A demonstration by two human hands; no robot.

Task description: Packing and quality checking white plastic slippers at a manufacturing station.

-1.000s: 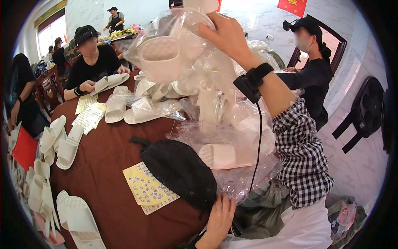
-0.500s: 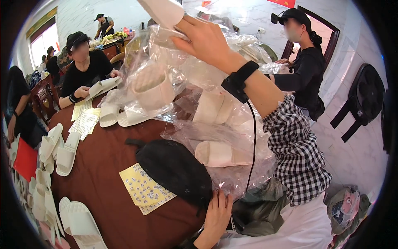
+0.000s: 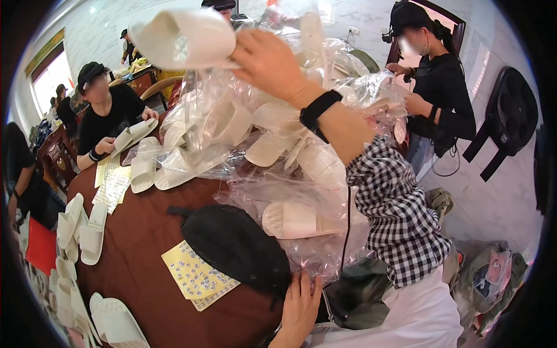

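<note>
Up at the top of the view, my right hand (image 3: 271, 65) grips a white slipper (image 3: 194, 40) by one end. Its fingers wrap the slipper's edge, over a heap of clear plastic bags and pale slippers (image 3: 229, 122). My left hand (image 3: 301, 306) lies on the near table edge with fingers stretched out, next to a clear plastic bag (image 3: 316, 255). Inside or under that bag rests a single slipper (image 3: 290, 220). A black mesh bag (image 3: 238, 243) lies just left of it, partly covering yellow sticker sheets (image 3: 194, 275).
More slippers (image 3: 119, 322) line the left side of the brown-covered table (image 3: 139, 232). Beside other sticker sheets (image 3: 113, 185), a person (image 3: 110, 110) across the table handles a slipper. Another person (image 3: 438, 81) stands at right, holding plastic. Bags (image 3: 490, 269) sit on the floor.
My right hand has moved left with the slipper, which now shows its open side. The person at right now has both hands on plastic. My left hand stays nearly in place.
</note>
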